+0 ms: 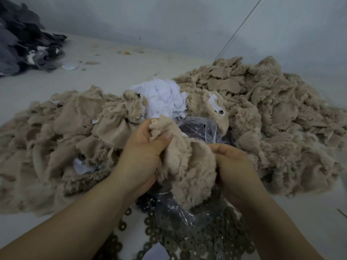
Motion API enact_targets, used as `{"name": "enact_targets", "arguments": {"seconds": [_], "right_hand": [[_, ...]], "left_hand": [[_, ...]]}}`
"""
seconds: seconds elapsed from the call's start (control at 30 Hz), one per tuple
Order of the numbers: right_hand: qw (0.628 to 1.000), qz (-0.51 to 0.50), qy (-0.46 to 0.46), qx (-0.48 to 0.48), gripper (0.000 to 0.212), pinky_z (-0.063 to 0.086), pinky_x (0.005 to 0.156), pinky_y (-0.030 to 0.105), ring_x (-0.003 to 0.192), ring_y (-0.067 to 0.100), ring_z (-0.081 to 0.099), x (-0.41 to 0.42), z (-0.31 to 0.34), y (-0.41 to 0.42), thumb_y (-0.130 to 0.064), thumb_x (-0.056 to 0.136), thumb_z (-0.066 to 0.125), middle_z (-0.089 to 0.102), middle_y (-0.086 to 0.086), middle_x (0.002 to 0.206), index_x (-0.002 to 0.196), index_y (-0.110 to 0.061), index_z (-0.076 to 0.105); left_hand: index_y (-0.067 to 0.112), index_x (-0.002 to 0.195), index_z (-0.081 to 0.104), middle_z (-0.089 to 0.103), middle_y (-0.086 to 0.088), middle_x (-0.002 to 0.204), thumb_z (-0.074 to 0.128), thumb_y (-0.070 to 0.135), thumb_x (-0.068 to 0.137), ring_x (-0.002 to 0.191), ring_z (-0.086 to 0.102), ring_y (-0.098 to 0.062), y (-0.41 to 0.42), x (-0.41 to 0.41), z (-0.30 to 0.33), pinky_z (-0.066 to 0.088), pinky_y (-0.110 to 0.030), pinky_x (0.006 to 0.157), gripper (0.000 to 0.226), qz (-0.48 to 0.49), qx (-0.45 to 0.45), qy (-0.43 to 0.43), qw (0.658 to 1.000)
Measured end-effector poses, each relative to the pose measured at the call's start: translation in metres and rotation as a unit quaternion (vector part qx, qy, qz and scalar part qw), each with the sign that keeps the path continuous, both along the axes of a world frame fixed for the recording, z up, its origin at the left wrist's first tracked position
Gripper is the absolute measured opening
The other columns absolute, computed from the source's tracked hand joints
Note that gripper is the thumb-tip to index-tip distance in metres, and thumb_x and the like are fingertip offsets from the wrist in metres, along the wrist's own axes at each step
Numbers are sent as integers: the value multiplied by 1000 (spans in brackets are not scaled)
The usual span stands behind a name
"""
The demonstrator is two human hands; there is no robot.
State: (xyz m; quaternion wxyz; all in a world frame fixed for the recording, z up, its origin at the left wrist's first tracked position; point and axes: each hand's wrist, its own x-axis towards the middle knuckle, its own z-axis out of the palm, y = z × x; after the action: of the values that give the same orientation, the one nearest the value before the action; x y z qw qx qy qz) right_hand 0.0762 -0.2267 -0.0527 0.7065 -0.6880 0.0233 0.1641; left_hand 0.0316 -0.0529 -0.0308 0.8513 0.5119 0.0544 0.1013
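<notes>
Both hands hold one beige plush fabric piece (185, 166) at the centre of the view. My left hand (142, 156) grips its upper end, thumb pressed on the smooth backing. My right hand (234, 166) pinches its furry right edge. The piece hangs above a clear plastic bag (172, 209) and a spread of flat ring-shaped washers (197, 239) near me.
Beige plush pieces lie heaped to the left (56, 139) and to the right (281, 117). A bunch of white paper scraps (163, 98) sits between them. Dark grey fabric (22, 40) is piled at the far left. Pale wall (169, 19) stands behind.
</notes>
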Motion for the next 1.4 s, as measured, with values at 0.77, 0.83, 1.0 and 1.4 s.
{"name": "enact_targets", "arguments": {"seconds": [0.77, 0.83, 1.0, 1.4], "right_hand": [[966, 13, 175, 187, 40, 61, 70, 43, 83, 34, 73, -5, 14, -3, -25, 78, 66, 73, 21, 94, 108, 2, 68], [965, 23, 185, 184, 43, 57, 54, 34, 65, 30, 71, -6, 14, -3, -24, 66, 69, 71, 18, 79, 102, -1, 68], [952, 69, 218, 206, 29, 55, 48, 28, 53, 25, 68, -7, 17, 3, -23, 79, 58, 66, 16, 64, 71, 2, 71], [894, 57, 281, 346, 46, 61, 67, 34, 78, 25, 66, -4, 15, 4, -33, 92, 48, 66, 17, 90, 107, 6, 65]], "left_hand": [[19, 103, 65, 67, -1, 93, 62, 20, 58, 80, 61, -16, 19, -15, -11, 47, -27, 63, 45, -27, 245, 55, 968], [36, 114, 59, 58, 10, 112, 65, 27, 63, 101, 59, -9, 25, -14, -4, 50, -27, 77, 53, -28, 404, -14, 914], [20, 107, 66, 56, 2, 120, 80, 18, 76, 120, 52, -22, 22, -10, 5, 45, -41, 98, 34, -163, 526, -176, 816], [14, 77, 66, 63, -1, 86, 67, 13, 82, 80, 62, -17, 9, -6, 6, 52, -33, 73, 6, -120, 407, -142, 894]]}}
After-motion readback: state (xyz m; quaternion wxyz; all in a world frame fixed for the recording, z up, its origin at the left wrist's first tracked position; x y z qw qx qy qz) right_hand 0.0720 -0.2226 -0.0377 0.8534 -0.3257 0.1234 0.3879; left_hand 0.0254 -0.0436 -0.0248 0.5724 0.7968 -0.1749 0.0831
